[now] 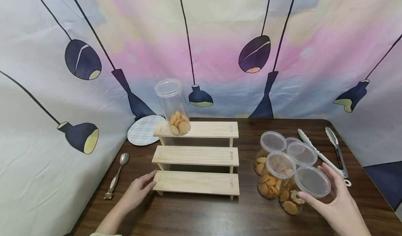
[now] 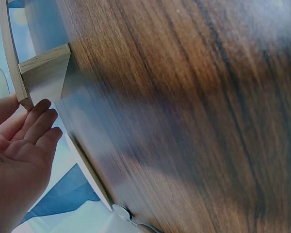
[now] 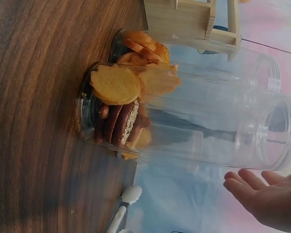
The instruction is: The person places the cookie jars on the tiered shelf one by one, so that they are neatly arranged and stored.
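Observation:
A three-step wooden display rack stands on the table. My left hand is at the left end of its lowest step; in the left wrist view the thumb and fingers of this hand pinch the board's end. At the right, my right hand is spread around the lid of the nearest clear jar, which holds biscuits and a dark ring-shaped cookie. In the right wrist view, the fingers of that hand appear slightly apart from this jar.
Several lidded jars, one with yellow biscuits, cluster beside it. A tall jar stands on the top step. Two tongs lie at the right. A spoon and a checked round mat are at the left.

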Motion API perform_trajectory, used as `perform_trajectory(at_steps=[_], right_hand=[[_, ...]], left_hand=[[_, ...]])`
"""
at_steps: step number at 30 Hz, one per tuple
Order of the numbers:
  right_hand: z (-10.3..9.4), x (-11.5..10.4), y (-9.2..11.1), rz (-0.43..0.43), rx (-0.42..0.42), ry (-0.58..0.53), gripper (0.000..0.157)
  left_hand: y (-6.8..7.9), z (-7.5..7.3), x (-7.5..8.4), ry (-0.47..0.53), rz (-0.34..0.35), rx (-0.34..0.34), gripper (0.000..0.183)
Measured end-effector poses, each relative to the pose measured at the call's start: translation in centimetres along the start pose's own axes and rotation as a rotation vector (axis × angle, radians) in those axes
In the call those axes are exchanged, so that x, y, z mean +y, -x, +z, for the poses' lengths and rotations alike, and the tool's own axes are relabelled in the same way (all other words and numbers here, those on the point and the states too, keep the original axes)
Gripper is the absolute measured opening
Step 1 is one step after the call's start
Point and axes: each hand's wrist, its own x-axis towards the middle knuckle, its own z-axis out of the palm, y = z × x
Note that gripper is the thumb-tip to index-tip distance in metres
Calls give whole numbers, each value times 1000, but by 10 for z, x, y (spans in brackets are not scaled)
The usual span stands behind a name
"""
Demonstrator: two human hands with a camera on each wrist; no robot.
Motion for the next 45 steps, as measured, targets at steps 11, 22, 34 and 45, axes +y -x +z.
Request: perform_trajectory(at_steps=[11,22,34,45], right_hand=[[-3,-1,-2,109,-35,79,108],[-4,1,-2,132,-111,71,101],[-13,-3,-5,127,-105,154,99],[-30,-15,-6,109,-120,230,101]], left_hand=[[0,-1,2,7,-28,-11,46],[1,-2,2,-2,-44,-3,47],[0,0,3,-2,-46,-13,46],[0,0,1,-19,-17,1,45]])
